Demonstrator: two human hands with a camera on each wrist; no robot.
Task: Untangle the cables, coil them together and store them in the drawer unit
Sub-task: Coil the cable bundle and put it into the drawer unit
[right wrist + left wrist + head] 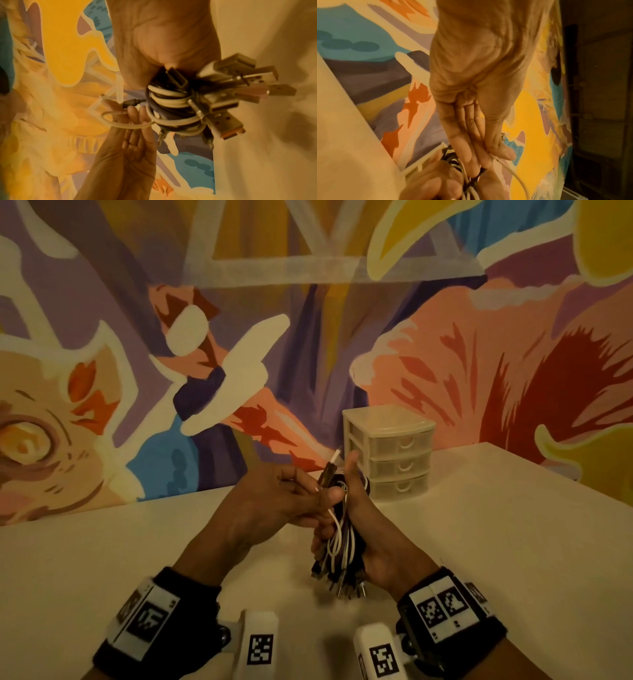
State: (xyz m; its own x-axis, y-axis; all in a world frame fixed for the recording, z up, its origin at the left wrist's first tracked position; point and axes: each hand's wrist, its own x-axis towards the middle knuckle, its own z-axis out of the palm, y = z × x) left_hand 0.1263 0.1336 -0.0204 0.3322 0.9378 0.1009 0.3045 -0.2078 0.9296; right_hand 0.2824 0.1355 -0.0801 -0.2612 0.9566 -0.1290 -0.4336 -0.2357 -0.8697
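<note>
The bundle (337,534) of cables sits upright in the right hand (368,537), fingers wrapped round its middle, held above the counter (496,542) just near of the drawers (394,453). White and dark cables are already coiled together, plugs bristling out of the near end; I can't count the cables exactly, but several plugs fan out in the right wrist view. One loose white lead (334,525) is not yet wound in, its tip (337,455) sticking up at the far end. The left hand (274,501) comes in from the left, fingers mostly straight, thumb and fingers pinching that white lead against the bundle. So I'd judge untangling done and coiling nearly done: this last tail wants tucking, and then storing is all to come. The drawers are one unit, three drawers stacked, all three closed, so one needs pulling open before anything goes in. Behind it all, a painted wall (171,337).
</note>
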